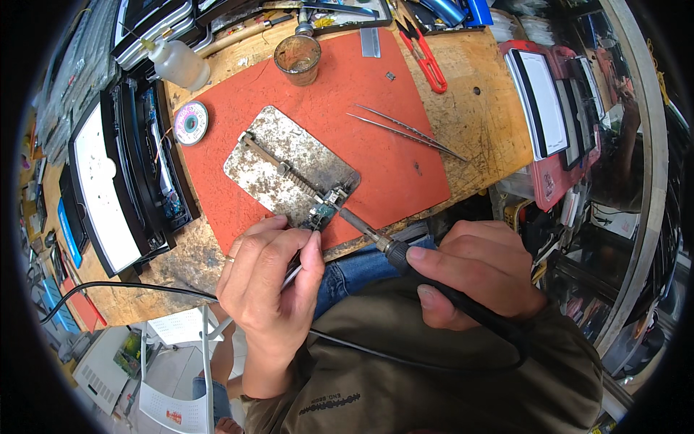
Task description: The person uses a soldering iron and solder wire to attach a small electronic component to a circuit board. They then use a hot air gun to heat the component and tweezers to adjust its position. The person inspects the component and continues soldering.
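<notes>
My right hand (481, 271) is closed round the dark handle of a soldering iron (366, 230), whose tip reaches a small green circuit board (322, 211). The board sits at the near end of a stained metal holder plate (264, 177) with a spring clamp bar. At the board's near side my left hand (271, 278) is closed in a pinch. Between its thumb and fingers shows a thin metal tool (291, 275), which looks like tweezers; its tip is partly hidden by the fingers. The iron's black cable loops below my right hand across my clothes.
Around the holder lies a red mat (390, 166) on a wooden bench. On it are a dirty glass cup (298, 61), a solder wick spool (191, 123) and other tweezers (405, 130). Red snips (426, 61), a plastic bottle (177, 64) and opened devices (108, 177) surround it.
</notes>
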{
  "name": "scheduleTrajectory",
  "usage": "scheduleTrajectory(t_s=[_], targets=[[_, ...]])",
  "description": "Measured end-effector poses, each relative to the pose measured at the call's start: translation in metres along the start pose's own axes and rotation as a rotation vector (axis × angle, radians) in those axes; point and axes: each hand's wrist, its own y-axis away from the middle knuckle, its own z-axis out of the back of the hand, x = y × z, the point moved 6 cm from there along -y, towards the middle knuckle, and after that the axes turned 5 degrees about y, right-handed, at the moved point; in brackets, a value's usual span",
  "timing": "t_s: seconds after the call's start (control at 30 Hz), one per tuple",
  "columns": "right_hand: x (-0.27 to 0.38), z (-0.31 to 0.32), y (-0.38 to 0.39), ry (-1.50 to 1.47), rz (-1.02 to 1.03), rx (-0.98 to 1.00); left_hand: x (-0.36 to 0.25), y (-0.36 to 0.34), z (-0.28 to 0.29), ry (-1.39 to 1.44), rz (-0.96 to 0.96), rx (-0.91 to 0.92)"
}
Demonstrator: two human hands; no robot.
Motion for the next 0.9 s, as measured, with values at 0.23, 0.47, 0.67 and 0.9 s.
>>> scheduleTrajectory(t_s=[0.23, 0.47, 0.67, 0.9], targets=[[0.0001, -0.0002, -0.0001, 0.0, -0.004, 0.022, -0.0005, -0.0006, -0.0003, 0.002, -0.008, 0.004], [0.0003, 0.0011, -0.0011, 0.004, -0.001, 0.024, -0.0004, -0.0007, -0.001, -0.002, -0.006, 0.009], [-0.0002, 0.0008, -0.001, 0.007, -0.005, 0.036, -0.0009, -0.0006, -0.0012, -0.012, -0.009, 0.006], [-0.0005, 0.0016, -0.0012, 0.003, -0.015, 0.058, -0.0015, -0.0008, -0.0016, -0.017, -0.024, 0.004]])
